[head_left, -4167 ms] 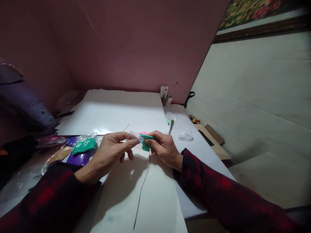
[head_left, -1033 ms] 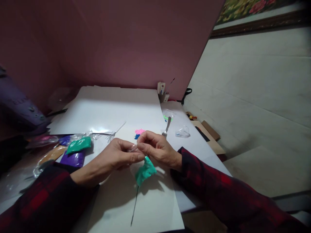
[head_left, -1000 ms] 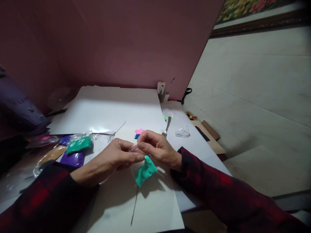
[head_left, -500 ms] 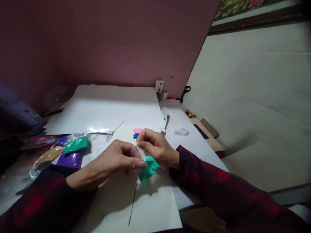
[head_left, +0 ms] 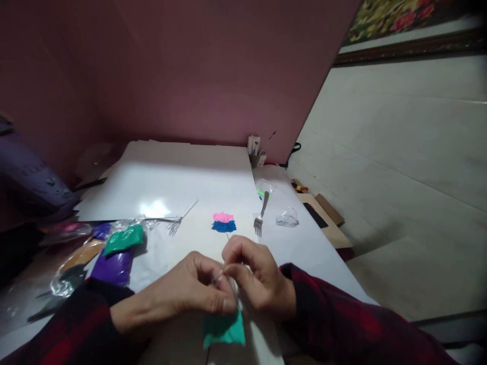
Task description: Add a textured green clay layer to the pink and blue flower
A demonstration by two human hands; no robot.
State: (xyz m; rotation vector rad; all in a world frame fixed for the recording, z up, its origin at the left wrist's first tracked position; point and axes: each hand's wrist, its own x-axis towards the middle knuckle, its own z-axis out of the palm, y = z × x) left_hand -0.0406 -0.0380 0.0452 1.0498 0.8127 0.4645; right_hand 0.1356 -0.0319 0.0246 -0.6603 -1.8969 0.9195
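Observation:
My left hand (head_left: 190, 286) and my right hand (head_left: 254, 276) meet over the sheet in front of me. Both are closed, pinching the top of a clear plastic packet of green modelling clay (head_left: 224, 329), which hangs below the fingers. Just beyond them, pink clay (head_left: 222, 217) and blue clay (head_left: 224, 226) lie on the white paper (head_left: 201, 233), one above the other with ragged edges. A thin dark line runs down the paper from the blue part, partly hidden by my hands.
A metal fork (head_left: 262, 215) lies right of the clay, a clear plastic fork (head_left: 182, 218) left. Green (head_left: 124, 239) and purple (head_left: 112, 266) clay packets are heaped at left. Crumpled plastic (head_left: 287, 217) lies at right. Large white sheets (head_left: 182, 172) and a pen holder (head_left: 256, 152) stand behind.
Both hands have come lower and nearer to me with the green packet, uncovering more of the blue clay and the metal fork. The packet now hangs straighter; the view has shifted slightly.

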